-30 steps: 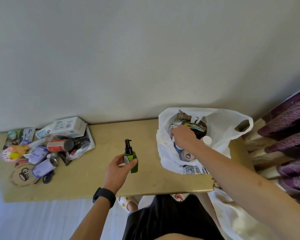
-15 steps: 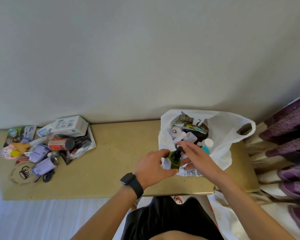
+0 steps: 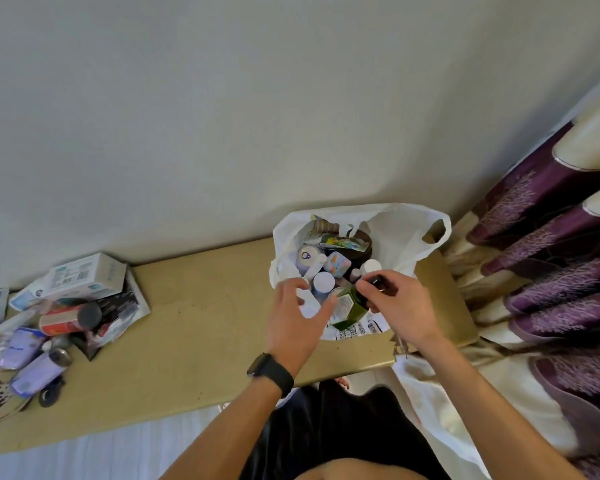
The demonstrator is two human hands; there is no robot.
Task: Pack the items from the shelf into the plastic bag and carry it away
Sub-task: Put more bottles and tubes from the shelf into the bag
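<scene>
A green pump bottle (image 3: 347,306) tilts over the near lip of a white plastic bag (image 3: 404,237), its base toward the person and its black pump head pointing into the bag's open mouth. The right hand (image 3: 400,308) pinches the pump head between thumb and fingertips. The left hand (image 3: 298,318) hovers just beside the bottle with its fingers spread and relaxed, gripping nothing; one fingertip lies at the edge of the bottle's label, though whether it touches cannot be told. A black watch (image 3: 271,370) sits on the left wrist.

The bag stands at the right end of a tan shelf (image 3: 205,323), against a pale wall, one handle loop flopped toward a purple patterned curtain (image 3: 551,271). Inside it are white-capped bottles (image 3: 323,280), a small round tub and a colourful printed packet (image 3: 343,242), packed close together.

Well apart at the shelf's left end lies a heap of unpacked goods: a white carton (image 3: 87,275) resting on dark printed sheets, a red can (image 3: 66,318) on its side, and several lilac pouches (image 3: 32,372).
</scene>
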